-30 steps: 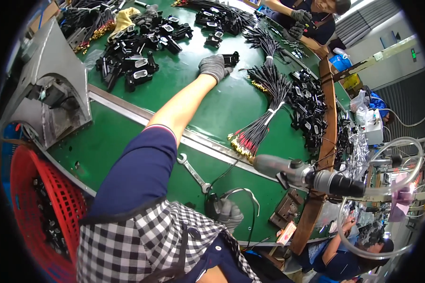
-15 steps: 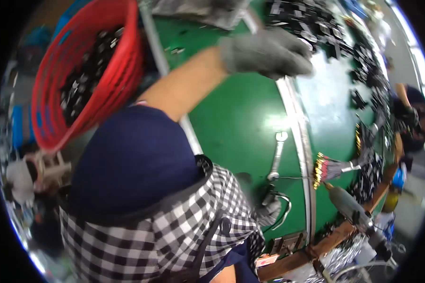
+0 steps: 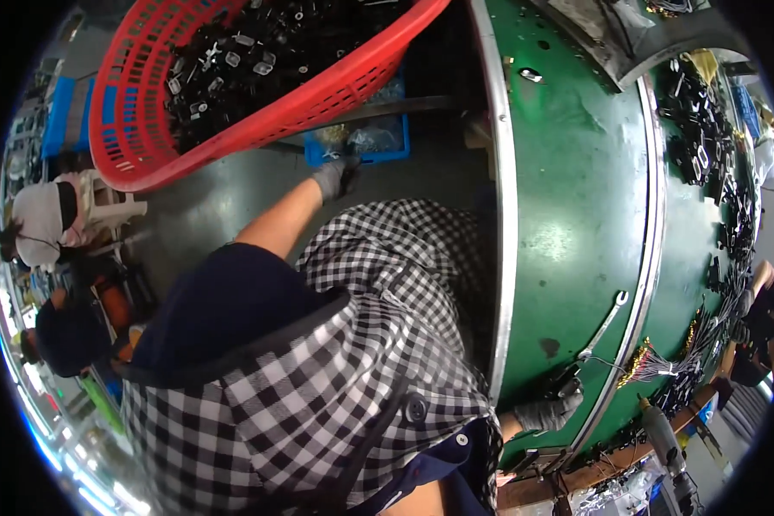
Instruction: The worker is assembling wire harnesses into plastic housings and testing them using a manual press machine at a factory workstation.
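For a clean reach, prob. best to steer L hand (image 3: 337, 178) clear of the red basket (image 3: 344, 83) & the edge of the blue crate (image 3: 385, 157), w/ R hand (image 3: 552, 414) steady on the green bench (image 3: 559, 267). L forearm (image 3: 279, 222) angles out from a navy sleeve (image 3: 206, 297), hand at the crate; fingers too dark to tell if apart or tog. R hand's by the black part (image 3: 565, 377), fingers curled, can't tell if clamped.

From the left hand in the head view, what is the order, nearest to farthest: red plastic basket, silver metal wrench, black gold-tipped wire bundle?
1. Red basket, above the left hand in view.
2. Wrench, to the right.
3. Wire bundle, farther right.
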The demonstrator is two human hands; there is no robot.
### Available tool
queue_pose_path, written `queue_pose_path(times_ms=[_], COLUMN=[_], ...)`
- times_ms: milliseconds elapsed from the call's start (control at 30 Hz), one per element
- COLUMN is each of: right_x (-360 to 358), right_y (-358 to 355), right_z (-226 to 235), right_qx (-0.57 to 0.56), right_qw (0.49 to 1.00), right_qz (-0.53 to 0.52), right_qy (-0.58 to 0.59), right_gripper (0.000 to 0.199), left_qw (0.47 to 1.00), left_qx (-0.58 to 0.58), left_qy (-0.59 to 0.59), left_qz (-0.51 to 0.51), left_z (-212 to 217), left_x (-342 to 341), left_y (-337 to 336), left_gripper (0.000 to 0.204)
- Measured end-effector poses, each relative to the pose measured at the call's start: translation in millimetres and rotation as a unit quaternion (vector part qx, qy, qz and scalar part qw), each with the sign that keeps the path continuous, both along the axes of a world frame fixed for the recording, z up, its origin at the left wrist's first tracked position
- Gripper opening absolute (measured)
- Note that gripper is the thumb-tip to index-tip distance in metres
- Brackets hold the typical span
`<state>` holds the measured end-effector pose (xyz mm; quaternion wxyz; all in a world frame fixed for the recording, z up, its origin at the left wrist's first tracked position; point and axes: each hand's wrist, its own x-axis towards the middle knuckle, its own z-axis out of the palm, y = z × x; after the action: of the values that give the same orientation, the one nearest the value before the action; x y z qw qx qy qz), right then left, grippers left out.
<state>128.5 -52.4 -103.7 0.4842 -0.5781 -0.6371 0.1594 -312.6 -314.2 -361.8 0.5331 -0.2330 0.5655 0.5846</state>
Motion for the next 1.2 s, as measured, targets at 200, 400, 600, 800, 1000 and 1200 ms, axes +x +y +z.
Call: queue_pose_path(times_ms=[200,400,600,800,1000,1200], right_x=[26.3,28.2,-10.4,11.6,-5.6,-1.0], right_y=[9.9,9.6,1.2,5.4,-5.7,-6.4], right_z=[-7.1,-9.2,21.1,-4.2,20.1,77.8], right_qx=[0.056,0.006,0.056,-0.023,-0.083,0.038], right_qw=[0.959,0.947,0.894,0.973,0.960,0.947], right_qz=[0.013,-0.017,-0.025,-0.088,-0.132,-0.109], right_qy=[-0.279,-0.321,-0.444,-0.211,0.231,0.299], right_gripper=[0.030,0.040,0.025,0.023,0.034,0.028], left_qw=[0.981,0.976,0.972,0.932,0.765,0.314], left_qx=[0.020,-0.021,-0.088,-0.078,0.188,0.249], left_qy=[0.193,0.209,0.189,0.200,0.330,0.476], left_qz=[-0.023,-0.059,-0.107,-0.291,-0.520,-0.783], left_z=[-147.6,-128.7,-35.9,41.5,255.2,378.6], left_x=[-83.3,-63.5,-43.6,-52.2,37.7,130.3], left_y=[-12.3,10.4,-3.8,32.3,177.0,250.2], left_gripper=[0.031,0.034,0.033,0.032,0.028,0.024])
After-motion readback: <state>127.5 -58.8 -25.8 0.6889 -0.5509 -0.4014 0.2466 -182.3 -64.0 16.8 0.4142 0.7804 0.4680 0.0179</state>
